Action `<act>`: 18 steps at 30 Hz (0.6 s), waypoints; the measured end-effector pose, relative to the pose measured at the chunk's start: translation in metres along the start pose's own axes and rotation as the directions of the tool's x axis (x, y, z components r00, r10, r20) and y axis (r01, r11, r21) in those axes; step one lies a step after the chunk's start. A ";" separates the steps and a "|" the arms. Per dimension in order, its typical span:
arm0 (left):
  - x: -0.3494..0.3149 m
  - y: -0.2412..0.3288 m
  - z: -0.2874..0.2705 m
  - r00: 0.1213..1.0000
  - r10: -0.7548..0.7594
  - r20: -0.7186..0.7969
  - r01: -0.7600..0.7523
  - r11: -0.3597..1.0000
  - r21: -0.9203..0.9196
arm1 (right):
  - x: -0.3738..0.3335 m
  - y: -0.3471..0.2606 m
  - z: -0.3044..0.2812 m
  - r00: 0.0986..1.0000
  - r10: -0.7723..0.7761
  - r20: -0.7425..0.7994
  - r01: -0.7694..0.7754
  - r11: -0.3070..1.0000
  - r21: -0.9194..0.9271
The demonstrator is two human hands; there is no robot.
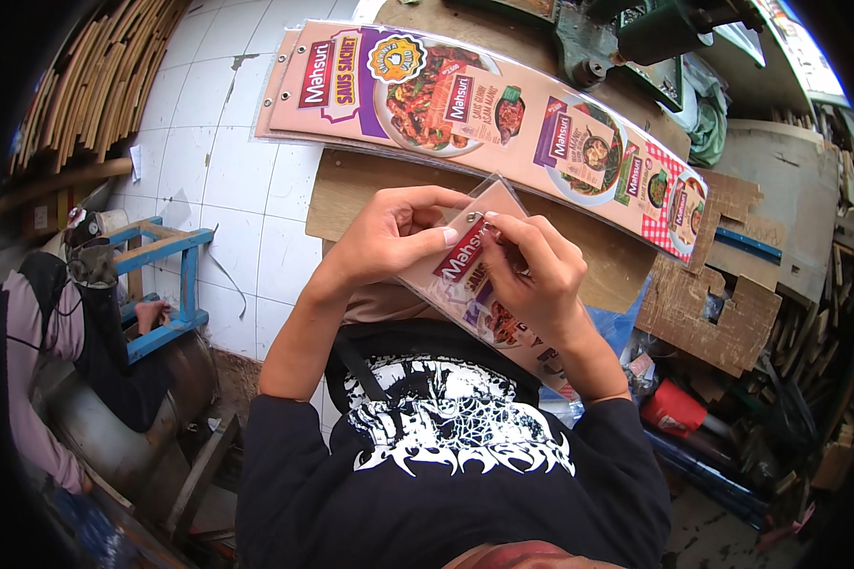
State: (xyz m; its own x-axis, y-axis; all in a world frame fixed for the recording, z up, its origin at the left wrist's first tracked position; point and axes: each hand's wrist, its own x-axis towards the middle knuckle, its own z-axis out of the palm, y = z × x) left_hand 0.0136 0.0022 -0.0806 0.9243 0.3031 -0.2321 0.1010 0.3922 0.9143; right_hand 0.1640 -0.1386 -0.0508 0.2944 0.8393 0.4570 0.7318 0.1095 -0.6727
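Observation:
A long pink printed plastic-covered strip lies slantwise across my lap, its top corner raised over the near edge of the wooden table. A metal eyelet sits near that top end. My left hand holds the strip's left edge, the thumb on the front and the other fingers partly behind it. Curled close by the eyelet, my right hand pinches at the strip's right side; its fingertips are partly hidden. Beyond both hands, a pile of matching strips lies on the table, with eyelets at its left end.
A dark green metal machine stands at the far right of the table. To the left, another person sits near a blue frame stool. Wooden slats are stacked at the far left; cut boards and a red object are at the right.

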 end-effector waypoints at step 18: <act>0.000 0.000 0.002 1.000 0.023 0.001 -0.023 1.000 -0.009 | -0.007 0.008 0.004 0.989 -0.143 0.022 0.145 0.979 -0.141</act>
State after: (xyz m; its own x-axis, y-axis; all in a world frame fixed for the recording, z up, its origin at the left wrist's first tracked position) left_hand 0.0141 0.0006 -0.0804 0.9265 0.3117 -0.2108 0.0763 0.3929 0.9164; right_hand 0.1652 -0.1417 -0.0611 0.1731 0.8263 0.5359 0.8461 0.1538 -0.5104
